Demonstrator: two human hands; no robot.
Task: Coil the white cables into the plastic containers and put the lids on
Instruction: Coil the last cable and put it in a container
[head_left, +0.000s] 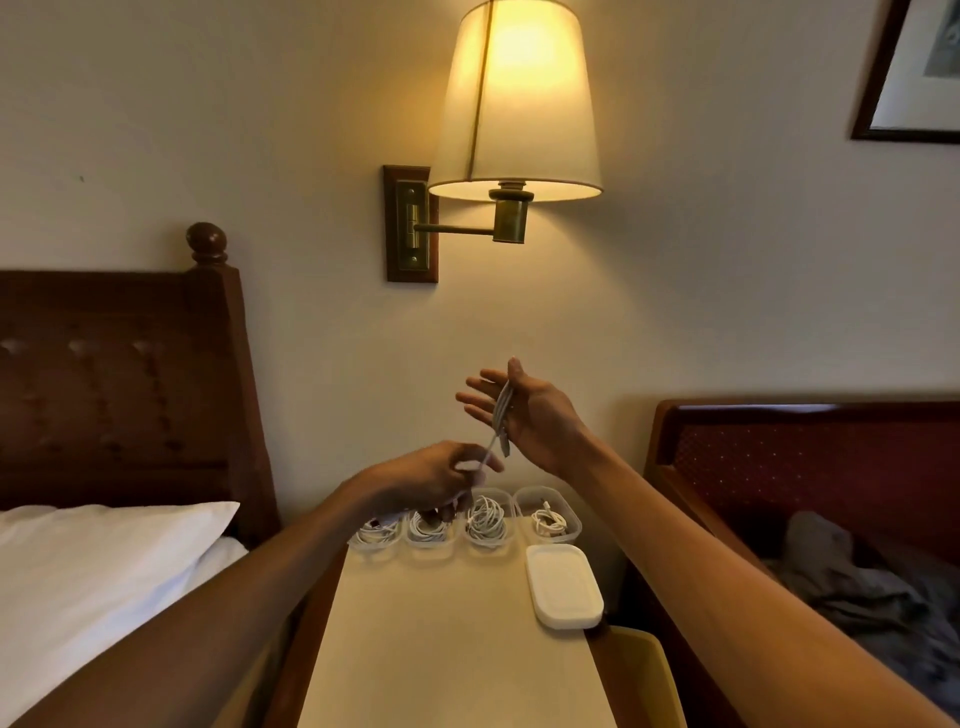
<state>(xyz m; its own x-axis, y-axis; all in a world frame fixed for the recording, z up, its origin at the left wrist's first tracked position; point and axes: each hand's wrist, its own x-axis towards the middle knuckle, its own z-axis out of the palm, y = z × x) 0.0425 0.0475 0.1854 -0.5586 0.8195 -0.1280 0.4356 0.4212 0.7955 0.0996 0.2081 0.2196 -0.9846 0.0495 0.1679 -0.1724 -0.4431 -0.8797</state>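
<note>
Because a coil needs a form, we held our right hand up with fingers spread, the white cable looped between thumb and fingers, while our left hand pinched its tail just below them, above the containers on the bench.

containers, far table edge: clear plastic, glossy. lids, near right: white plastic, matt. white cable: smooth plastic jacket. table top: smooth, cream, matt. left headboard: dark varnished wood, glossy; tufted leather-look panel. pillow: white cloth. lamp arm: brass-tone metal, satin, on wood backplate. right headboard: polished wood, red dotted fabric inset. grey cloth: crumpled, matt.
</note>
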